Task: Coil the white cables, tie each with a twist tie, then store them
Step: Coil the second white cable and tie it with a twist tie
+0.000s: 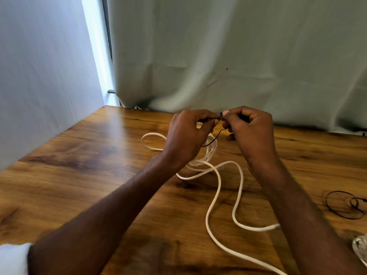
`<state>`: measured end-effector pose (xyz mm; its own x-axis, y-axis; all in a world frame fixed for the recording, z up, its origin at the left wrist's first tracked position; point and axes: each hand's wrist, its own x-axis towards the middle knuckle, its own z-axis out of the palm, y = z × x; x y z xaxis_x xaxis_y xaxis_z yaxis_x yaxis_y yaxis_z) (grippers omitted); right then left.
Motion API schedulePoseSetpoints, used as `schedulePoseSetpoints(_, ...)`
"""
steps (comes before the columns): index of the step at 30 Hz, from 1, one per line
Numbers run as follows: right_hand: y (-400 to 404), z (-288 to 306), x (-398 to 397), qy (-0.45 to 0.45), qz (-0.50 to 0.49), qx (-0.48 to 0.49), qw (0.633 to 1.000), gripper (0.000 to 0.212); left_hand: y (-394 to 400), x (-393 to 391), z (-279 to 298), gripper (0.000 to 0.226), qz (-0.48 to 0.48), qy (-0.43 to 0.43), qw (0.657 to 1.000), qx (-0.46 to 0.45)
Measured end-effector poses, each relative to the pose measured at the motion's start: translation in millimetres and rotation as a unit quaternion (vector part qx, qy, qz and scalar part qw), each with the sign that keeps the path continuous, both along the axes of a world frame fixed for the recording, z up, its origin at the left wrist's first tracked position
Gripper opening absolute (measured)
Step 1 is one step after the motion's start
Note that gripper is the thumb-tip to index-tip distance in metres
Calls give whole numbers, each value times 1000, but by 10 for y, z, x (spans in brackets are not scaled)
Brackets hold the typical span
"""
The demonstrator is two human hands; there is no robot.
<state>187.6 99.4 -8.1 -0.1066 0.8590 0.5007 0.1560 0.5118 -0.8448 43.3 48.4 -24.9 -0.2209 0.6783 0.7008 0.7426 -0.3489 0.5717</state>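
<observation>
A white cable (218, 187) lies on the wooden table (79, 175), partly coiled under my hands with loose loops trailing toward me. My left hand (188, 135) grips the coiled part and pinches one end of a thin black twist tie (215, 136). My right hand (252, 132) pinches the tie's other end, fingertips almost touching the left hand's. The tie hangs down across the coil. Most of the coil is hidden behind my left hand.
A loose black twist tie loop (345, 205) lies at the right edge of the table. Another white coil (360, 249) shows at the lower right corner. A pale curtain (238, 56) hangs behind the table, and a wall stands at the left.
</observation>
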Motion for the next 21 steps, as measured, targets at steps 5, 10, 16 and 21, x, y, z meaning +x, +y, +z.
schedulePoseSetpoints(5, -16, 12, -1, 27, 0, -8, 1000, 13, 11, -6, 2, 15, 4, -1, 1000, 1)
schedulePoseSetpoints(10, -15, 8, -10, 21, -3, -7, 1000, 14, 7, -2, 3, 16, 4, 6, 1000, 6)
schedulePoseSetpoints(16, -3, 16, 0, 19, -7, -11, 1000, 14, 9, -16, 4, 17, 4, 11, 1000, 6)
schedulePoseSetpoints(21, -20, 31, -2, 14, -10, -9, 1000, 15, 6, -25, 8, 18, 6, 21, 1000, 9)
